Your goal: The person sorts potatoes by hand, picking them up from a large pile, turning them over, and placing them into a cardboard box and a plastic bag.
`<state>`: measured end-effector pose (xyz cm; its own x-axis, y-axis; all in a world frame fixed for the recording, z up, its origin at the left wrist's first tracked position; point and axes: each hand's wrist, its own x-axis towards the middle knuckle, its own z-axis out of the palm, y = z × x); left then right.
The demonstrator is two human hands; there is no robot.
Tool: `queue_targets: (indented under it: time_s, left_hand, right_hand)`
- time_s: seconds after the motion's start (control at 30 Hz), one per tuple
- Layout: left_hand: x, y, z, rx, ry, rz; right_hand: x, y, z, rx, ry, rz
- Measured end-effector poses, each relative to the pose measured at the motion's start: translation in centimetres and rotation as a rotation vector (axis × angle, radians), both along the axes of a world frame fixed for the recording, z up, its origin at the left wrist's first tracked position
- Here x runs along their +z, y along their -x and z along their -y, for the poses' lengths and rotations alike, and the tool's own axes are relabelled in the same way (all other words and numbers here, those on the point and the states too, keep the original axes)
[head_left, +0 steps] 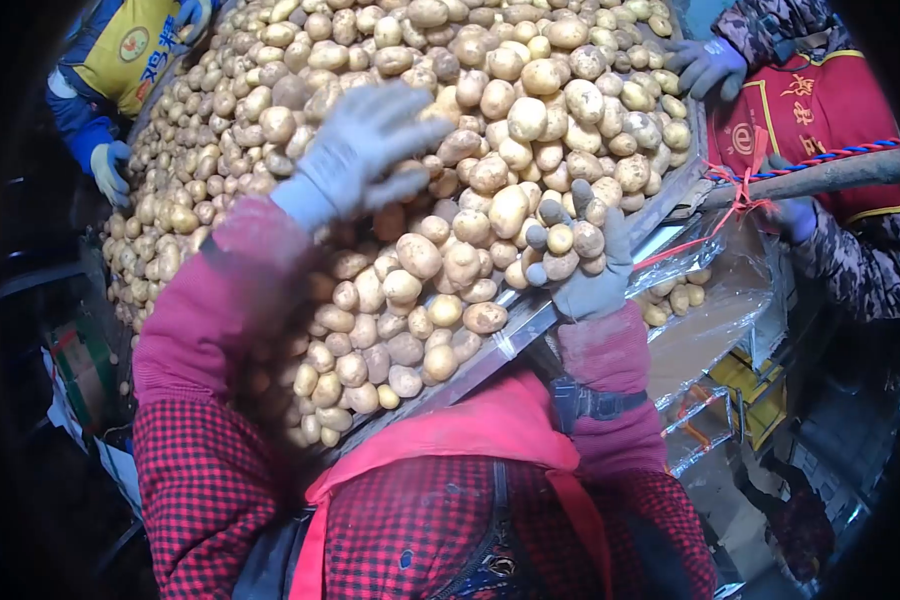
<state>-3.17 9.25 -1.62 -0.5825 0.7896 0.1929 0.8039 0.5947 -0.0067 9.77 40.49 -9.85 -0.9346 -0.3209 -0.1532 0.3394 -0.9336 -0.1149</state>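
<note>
A large heap of potatoes (420, 256) fills a table in front of me. My left hand (365, 150), in a grey glove and a little blurred, is over the heap with its fingers spread, holding nothing. Near the table's right edge, my right hand (595, 265) is turned up, its gloved fingers curled around several small potatoes (560, 239). The dark fingertips show between those potatoes. More potatoes lie close around both hands.
A metal rim (490, 360) borders the heap close to my body. Right of it is a plastic-lined box (710, 320) holding potatoes. A pole (820, 178) with red string juts in from the right. Co-workers' gloved hands (710, 66) (110, 172) are at the heap's far sides.
</note>
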Motion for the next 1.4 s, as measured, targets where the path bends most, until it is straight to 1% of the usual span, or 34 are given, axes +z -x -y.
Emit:
queue_targets:
  time_s: [0.07,0.13,0.17,0.2,0.23,0.27,0.33,0.4,0.43,0.47,0.53,0.6,0.63,0.67,0.73,0.77,0.83,0.87,0.93,0.97,1.0,1.03,1.07,1.1,1.13,1.17,1.2,1.23,1.27,1.3,1.33,1.37,1.4]
  left_hand:
    - [-1.8,-2.3,0.3,-0.078,0.136,0.100]
    - [-3.3,-1.0,1.0,-0.072,0.154,0.070]
    - [-3.3,-0.1,1.2,-0.016,0.129,-0.013]
    - [-3.1,1.0,1.4,0.042,0.106,-0.089]
    - [-2.9,2.6,1.6,0.110,0.004,-0.159]
    - [-2.6,3.5,2.3,0.235,0.122,-0.203]
    - [-2.3,5.4,3.1,0.269,0.130,-0.290]
    - [-0.6,5.8,2.6,0.436,0.060,-0.312]
    - [0.2,5.7,2.6,0.411,-0.011,-0.357]
    - [1.1,4.9,2.0,0.404,-0.009,-0.357]
    - [2.2,1.6,0.2,0.458,0.094,0.128]
    - [1.4,-1.5,-1.0,0.370,0.225,0.344]
    - [-1.7,-1.9,0.0,0.251,0.199,0.421]
    - [-2.4,-3.3,-0.8,0.302,0.195,0.402]
    - [-3.0,-2.7,-2.1,0.414,0.188,0.475]
    - [-3.4,-2.6,-2.4,0.412,0.188,0.477]
    - [-4.3,-2.9,-2.3,0.425,0.065,0.434]
    - [-4.7,-3.1,-2.0,0.428,0.063,0.430]
    - [-5.2,-2.8,-1.4,0.384,0.144,0.413]
    - [-3.6,-3.3,-2.1,0.432,0.154,0.439]
    - [-3.1,-3.5,-2.2,0.422,0.153,0.438]
    - [-2.9,-3.7,-2.0,0.552,-0.017,0.538]
    - [-2.4,-4.1,-1.9,0.683,-0.191,0.636]
    - [-0.8,-4.8,-2.7,0.750,-0.362,0.715]
    - [-0.5,-5.3,-3.1,0.748,-0.370,0.712]
    - [-0.4,-6.0,-3.4,0.647,-0.603,0.683]
    - [0.2,-7.0,-4.2,0.537,-0.831,0.650]
    - [1.3,-7.9,-5.0,0.479,-0.829,0.574]
    - [1.0,-8.4,-5.3,0.363,-0.864,0.556]
    - [1.7,-9.0,-6.1,0.303,-0.787,0.486]
    - [2.5,-9.7,-6.8,0.247,-0.708,0.416]
    - [3.0,-10.2,-7.2,0.173,-0.613,0.362]
    - [2.7,-10.8,-7.8,0.181,-0.541,0.375]
  right_hand:
    - [-0.4,0.1,0.0,0.024,0.029,-0.026]
    - [-0.5,0.3,-0.1,0.015,-0.016,-0.042]
    - [-0.9,0.2,-0.2,0.005,-0.111,-0.035]
    - [-0.5,0.1,-0.3,-0.001,-0.118,-0.032]
    - [0.1,0.1,-0.1,0.003,-0.127,0.014]
    - [0.5,0.1,0.1,0.007,-0.132,0.055]
    - [0.7,0.1,0.1,-0.001,-0.154,0.078]
    - [0.5,0.0,0.0,0.004,-0.139,0.059]
    - [0.5,0.0,-0.1,-0.005,-0.135,0.059]
    - [0.4,0.1,-0.2,-0.002,-0.146,0.051]
    - [0.5,-0.1,-0.1,0.012,-0.156,0.052]
    - [1.2,0.1,0.3,-0.016,-0.204,0.120]
    - [1.2,0.1,0.4,-0.010,-0.166,0.084]
    - [1.2,0.1,0.5,-0.012,-0.167,0.084]
    - [1.5,-0.1,0.4,-0.035,-0.269,0.116]
    - [1.5,-0.2,0.3,-0.037,-0.270,0.118]
    - [1.6,0.0,0.2,0.014,-0.165,0.085]
    - [1.3,0.0,0.3,0.017,-0.166,0.080]
    - [0.6,0.0,0.1,0.008,-0.159,0.041]
    - [0.8,0.1,0.0,-0.002,-0.162,0.037]
    - [0.9,0.1,-0.1,-0.003,-0.219,0.052]
    - [1.0,-0.1,-0.1,-0.001,-0.277,0.069]
    - [1.1,-0.4,0.0,-0.005,-0.280,0.070]
    - [1.4,-0.5,0.1,0.023,-0.303,0.060]
    - [1.7,-0.6,0.4,0.054,-0.328,0.049]
    - [2.9,-1.0,1.0,0.074,-0.299,0.053]
    - [4.7,-1.2,1.8,0.119,-0.362,0.080]
    - [4.9,-1.6,2.8,0.103,-0.375,0.018]
    - [5.0,-1.8,3.8,0.087,-0.387,-0.049]
    - [4.1,-2.3,4.9,-0.040,-0.662,-0.174]
    - [3.3,-2.9,6.0,-0.227,-0.670,-0.368]
    - [0.6,-2.5,5.8,-0.144,-0.753,-0.299]
    - [-0.2,-2.0,5.8,-0.061,-0.832,-0.224]
